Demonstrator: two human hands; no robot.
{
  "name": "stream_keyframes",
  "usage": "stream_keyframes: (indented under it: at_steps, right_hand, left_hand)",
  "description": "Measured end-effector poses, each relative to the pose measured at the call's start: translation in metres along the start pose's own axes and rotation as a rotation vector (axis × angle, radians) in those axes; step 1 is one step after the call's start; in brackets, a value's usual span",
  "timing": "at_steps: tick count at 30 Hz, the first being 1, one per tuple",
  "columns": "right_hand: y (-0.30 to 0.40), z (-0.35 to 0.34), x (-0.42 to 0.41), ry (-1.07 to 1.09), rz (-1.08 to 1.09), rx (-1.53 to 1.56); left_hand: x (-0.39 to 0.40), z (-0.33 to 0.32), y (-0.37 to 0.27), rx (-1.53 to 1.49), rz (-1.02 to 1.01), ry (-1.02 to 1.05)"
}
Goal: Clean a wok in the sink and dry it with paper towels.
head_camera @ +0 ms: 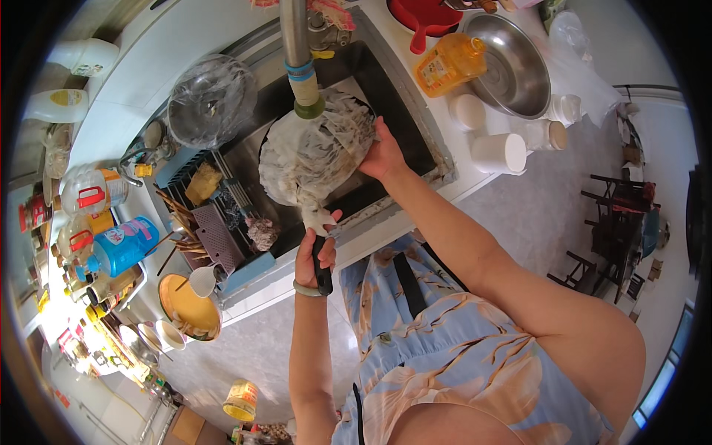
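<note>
Over the dark sink (384, 72) a round pan or similar vessel, mostly hidden, is covered by a crumpled whitish cloth or sheet (317, 144). My left hand (315, 258) grips its black handle (322, 272), near a twisted end of the white covering. At the far side of the covering, my right hand (384, 153) has its fingers against the rim, the thumb up on the edge. The metal faucet pipe (296, 39), with a green tip, hangs just above the covering. Whether water runs cannot be seen.
A plastic-covered bowl (211, 103), a drying rack with a sponge (203, 183) and chopsticks (178, 208) lie left of the sink. On the right counter are an orange detergent bottle (448, 65), a steel basin (512, 67), a red pan (434, 16) and a white cup (500, 153).
</note>
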State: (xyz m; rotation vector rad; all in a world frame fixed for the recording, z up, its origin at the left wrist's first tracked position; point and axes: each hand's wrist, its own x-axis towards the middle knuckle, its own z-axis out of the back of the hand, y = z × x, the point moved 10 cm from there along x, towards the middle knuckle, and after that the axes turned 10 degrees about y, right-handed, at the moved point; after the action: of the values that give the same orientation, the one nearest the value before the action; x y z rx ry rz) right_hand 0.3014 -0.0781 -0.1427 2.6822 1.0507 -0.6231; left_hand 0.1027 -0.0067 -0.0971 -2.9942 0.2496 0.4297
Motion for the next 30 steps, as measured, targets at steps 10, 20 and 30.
stream_keyframes:
  at_steps: [10,20,30]
  right_hand:
    - [0.022,0.041,0.003,-0.227,-0.060,-0.013]
    - [0.024,0.068,-0.008,-0.439,-0.054,-0.063]
    - [0.030,0.102,-0.001,-0.525,-0.155,-0.043]
  left_hand:
    - [-0.005,0.013,-0.001,0.177,0.036,-0.089]
    - [-0.014,0.033,0.003,0.322,0.088,-0.111]
    - [-0.018,0.043,-0.001,0.449,0.062,-0.257]
